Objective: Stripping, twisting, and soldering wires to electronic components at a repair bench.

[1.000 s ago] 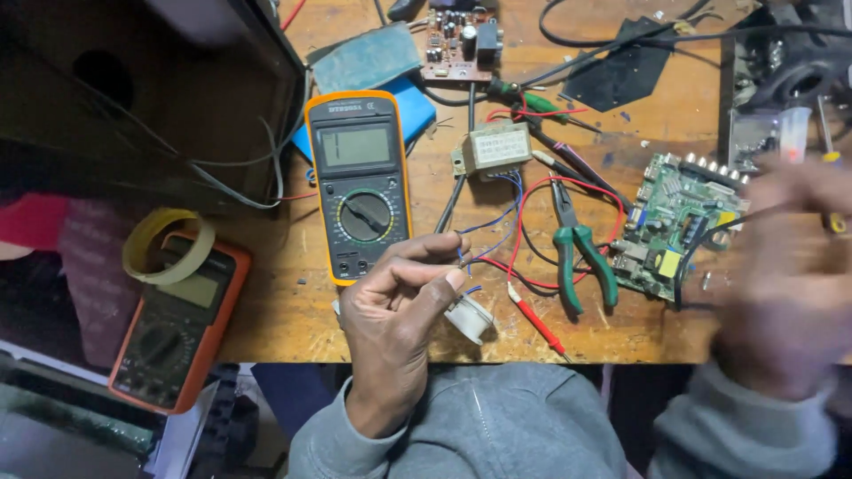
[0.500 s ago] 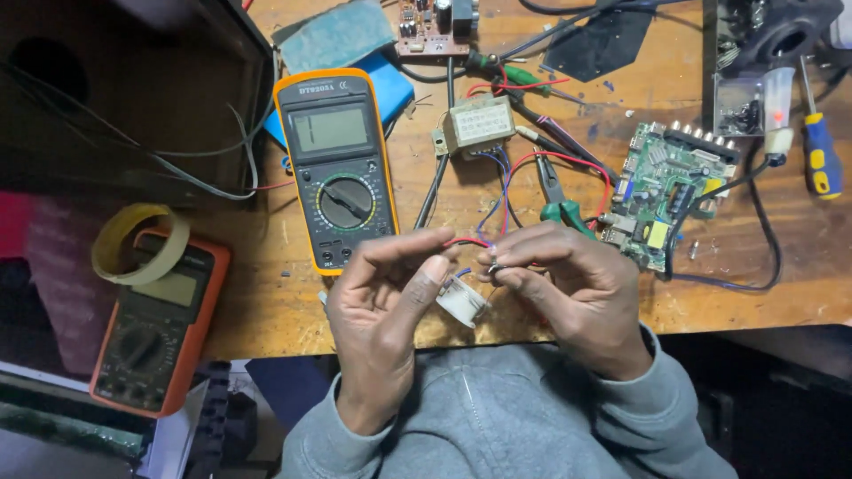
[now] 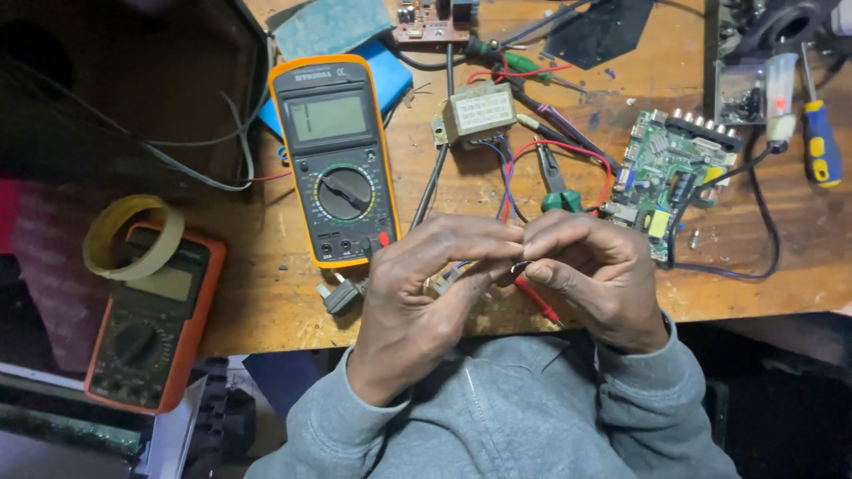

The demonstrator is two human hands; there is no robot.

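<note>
My left hand [image 3: 426, 293] and my right hand [image 3: 599, 275] meet at the wooden bench's [image 3: 266, 293] front edge. Their fingertips pinch thin wire ends [image 3: 519, 264] between them. Red and blue wires [image 3: 508, 173] run from under my fingers up to a small beige transformer [image 3: 479, 113]. Whatever else my hands hold is hidden behind the fingers. A yellow multimeter [image 3: 335, 160] lies just left of my left hand, and a red probe [image 3: 538, 302] pokes out beneath my hands.
An orange multimeter [image 3: 151, 319] and a roll of tape [image 3: 133, 235] sit at the left. Green-handled pliers [image 3: 557, 186], a green circuit board [image 3: 670, 182] and a blue-yellow screwdriver [image 3: 821, 146] lie to the right. A grey plug [image 3: 342, 295] rests by my left wrist.
My right hand came in from the right and joined my left hand at the wires. The small white part my left hand held is now covered by the fingers.
</note>
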